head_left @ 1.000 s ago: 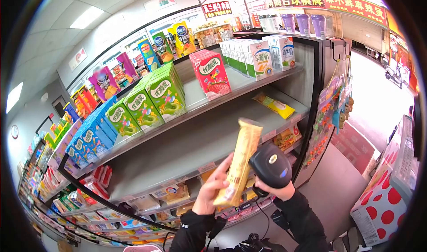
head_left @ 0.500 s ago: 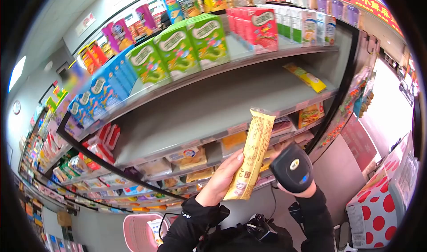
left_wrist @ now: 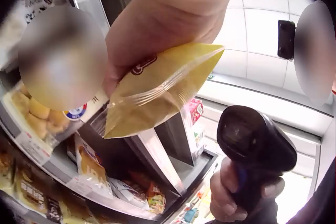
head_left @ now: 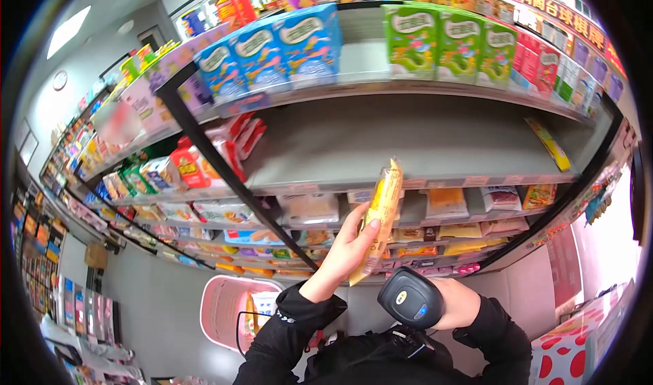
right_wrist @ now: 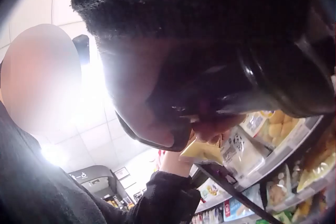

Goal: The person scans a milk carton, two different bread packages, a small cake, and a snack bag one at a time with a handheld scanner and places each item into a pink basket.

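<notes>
A long yellow packet (head_left: 381, 223) is tilted upright in the left hand (head_left: 347, 254), which grips its left side with the thumb across the front. In the left wrist view the packet's sealed end (left_wrist: 163, 90) juts out below the left hand (left_wrist: 168, 19). The right hand (head_left: 457, 304) holds a black handheld scanner (head_left: 410, 298) just below and right of the packet, not touching it. Fingers (left_wrist: 223, 192) curl round the scanner's handle in the left wrist view. The scanner (right_wrist: 210, 82) fills much of the right wrist view.
Ahead stands a shelf unit (head_left: 422, 137) with blue cartons (head_left: 309, 45) and green cartons (head_left: 411, 41) on top. A yellow packet (head_left: 548, 144) lies on its second level, at the right. Bagged foods fill the lower levels. A pink basket (head_left: 221, 310) with packets stands on the floor, lower left.
The head view has swung left, bringing the blue cartons and basket further in. The scanner has come down and left, below the packet; the packet has turned slightly in the left hand.
</notes>
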{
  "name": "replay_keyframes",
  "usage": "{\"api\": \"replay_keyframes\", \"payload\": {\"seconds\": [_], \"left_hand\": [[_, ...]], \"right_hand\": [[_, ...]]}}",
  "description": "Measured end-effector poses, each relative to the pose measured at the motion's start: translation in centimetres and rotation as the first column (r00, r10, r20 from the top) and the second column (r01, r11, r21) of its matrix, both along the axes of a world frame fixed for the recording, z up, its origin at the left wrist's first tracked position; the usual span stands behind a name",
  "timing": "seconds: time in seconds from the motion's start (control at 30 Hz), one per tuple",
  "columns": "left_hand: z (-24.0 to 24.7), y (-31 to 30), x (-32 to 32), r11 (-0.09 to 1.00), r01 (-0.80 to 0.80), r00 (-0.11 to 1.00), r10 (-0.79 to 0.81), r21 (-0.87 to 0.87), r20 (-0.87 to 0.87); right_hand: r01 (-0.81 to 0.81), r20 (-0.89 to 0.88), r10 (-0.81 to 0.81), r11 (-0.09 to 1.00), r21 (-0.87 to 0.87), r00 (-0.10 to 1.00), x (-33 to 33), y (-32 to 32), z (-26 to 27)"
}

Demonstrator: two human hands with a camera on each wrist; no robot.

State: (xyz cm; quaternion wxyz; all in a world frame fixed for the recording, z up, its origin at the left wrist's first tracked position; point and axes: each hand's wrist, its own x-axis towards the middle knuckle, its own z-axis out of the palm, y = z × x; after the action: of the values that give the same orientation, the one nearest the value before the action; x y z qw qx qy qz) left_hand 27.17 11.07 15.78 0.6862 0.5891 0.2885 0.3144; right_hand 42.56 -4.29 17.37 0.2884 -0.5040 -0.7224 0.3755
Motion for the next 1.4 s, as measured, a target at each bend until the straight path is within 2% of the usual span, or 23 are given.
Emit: {"api": "replay_keyframes", "payload": {"seconds": [0.07, 0.1, 0.23, 0.33, 0.4, 0.5, 0.53, 0.6, 0.7, 0.73, 0.8, 0.87, 0.93, 1.0, 1.07, 1.1, 1.13, 1.2, 1.23, 1.3, 1.33, 1.37, 1.4], "left_hand": [[-0.7, 0.7, -1.6, 0.997, -0.006, 1.0, 0.004, 0.074, 0.027], [-1.0, 1.1, -2.4, 0.989, -0.033, 0.999, 0.035, 0.143, -0.012], [-1.7, 1.6, -4.6, 0.991, -0.098, 0.993, 0.091, 0.086, 0.077], [-1.3, 1.6, -6.2, 0.986, -0.126, 0.991, 0.12, 0.113, 0.058], [-1.0, 1.4, -7.2, 0.979, -0.177, 0.984, 0.174, 0.104, 0.033], [-3.3, 2.1, -8.8, 0.983, -0.127, 0.99, 0.117, 0.131, 0.077], [-3.3, 2.0, -9.5, 0.987, -0.099, 0.991, 0.086, 0.124, 0.105], [-2.9, 1.6, -11.5, 0.996, -0.081, 0.988, 0.075, 0.043, 0.137], [-4.0, 0.4, -15.8, 0.989, 0.103, 0.96, -0.072, -0.104, 0.272], [-4.6, 0.0, -17.5, 0.989, 0.088, 0.961, -0.053, -0.118, 0.27], [-6.5, -1.0, -21.1, 0.946, 0.092, 0.959, -0.001, -0.31, 0.282], [-9.0, -2.3, -24.8, 0.876, 0.055, 0.932, 0.127, -0.48, 0.339], [-11.9, -3.6, -28.9, 0.813, -0.023, 0.897, 0.274, -0.582, 0.348], [-15.8, -4.2, -33.1, 0.783, -0.092, 0.879, 0.355, -0.615, 0.319], [-20.1, -4.1, -37.3, 0.745, -0.335, 0.888, 0.455, -0.577, 0.071], [-21.0, -3.5, -38.8, 0.743, -0.412, 0.885, 0.463, -0.527, -0.039], [-21.7, -3.1, -40.4, 0.688, -0.439, 0.881, 0.455, -0.577, -0.128], [-25.3, -1.7, -43.1, 0.69, -0.63, 0.766, 0.474, -0.357, -0.435], [-26.4, -0.8, -44.0, 0.69, -0.625, 0.77, 0.468, -0.365, -0.434], [-28.7, 1.3, -45.5, 0.695, -0.673, 0.653, 0.396, -0.255, -0.646], [-30.5, 2.2, -46.3, 0.7, -0.664, 0.663, 0.386, -0.265, -0.641], [-32.3, 3.1, -47.0, 0.78, -0.624, 0.522, 0.371, -0.047, -0.768], [-33.7, 4.0, -47.4, 0.84, -0.519, 0.357, 0.383, 0.16, -0.852]], "right_hand": [[-0.027, 0.003, 0.027, 1.0, -0.001, 1.0, -1.3, 1.0, 0.0], [-0.035, 0.005, 0.035, 0.999, 0.001, 0.999, -1.9, 1.5, 0.1], [-0.107, 0.052, 0.107, 0.994, -0.015, 0.993, -3.7, 3.0, 0.2], [-0.148, 0.029, 0.148, 0.989, 0.005, 0.989, -4.8, 3.8, 0.1], [-0.114, 0.008, 0.114, 0.993, 0.002, 0.993, -5.6, 4.0, 0.2], [-0.144, -0.017, 0.144, 0.99, 0.006, 0.989, -6.5, 4.6, 0.1], [-0.117, -0.091, 0.109, 0.99, -0.083, 0.99, -7.2, 4.7, 0.4], [-0.169, -0.11, 0.157, 0.98, -0.109, 0.982, -8.1, 5.3, -0.1], [-0.124, -0.202, 0.086, 0.975, -0.184, 0.976, -9.2, 4.9, -2.2], [-0.139, -0.205, 0.098, 0.971, -0.197, 0.974, -9.5, 5.0, -3.5], [-0.119, -0.236, 0.057, 0.959, -0.257, 0.97, -10.4, 5.3, -5.4], [-0.122, -0.235, 0.054, 0.952, -0.282, 0.97, -12.0, 6.1, -6.0], [-0.15, -0.182, 0.11, 0.963, -0.225, 0.977, -13.4, 6.8, -7.4], [-0.148, -0.172, 0.105, 0.953, -0.263, 0.98, -15.3, 7.5, -7.7], [-0.153, -0.124, 0.125, 0.954, -0.258, 0.984, -16.8, 8.2, -8.4], [-0.135, -0.133, 0.104, 0.958, -0.253, 0.986, -17.6, 8.5, -8.8], [-0.135, -0.129, 0.104, 0.956, -0.261, 0.986, -18.3, 8.7, -9.3], [-0.117, -0.085, 0.095, 0.941, -0.316, 0.992, -19.5, 8.9, -10.3], [-0.112, -0.08, 0.091, 0.94, -0.324, 0.993, -20.2, 9.1, -10.6], [-0.108, -0.021, 0.106, 0.961, -0.254, 0.994, -21.2, 9.5, -10.7], [-0.096, -0.011, 0.096, 0.961, -0.26, 0.995, -21.6, 9.6, -10.6], [-0.084, -0.01, 0.086, 0.942, -0.325, 0.996, -21.9, 9.6, -10.5], [-0.069, -0.009, 0.071, 0.919, -0.388, 0.997, -22.2, 9.6, -10.6]]}}
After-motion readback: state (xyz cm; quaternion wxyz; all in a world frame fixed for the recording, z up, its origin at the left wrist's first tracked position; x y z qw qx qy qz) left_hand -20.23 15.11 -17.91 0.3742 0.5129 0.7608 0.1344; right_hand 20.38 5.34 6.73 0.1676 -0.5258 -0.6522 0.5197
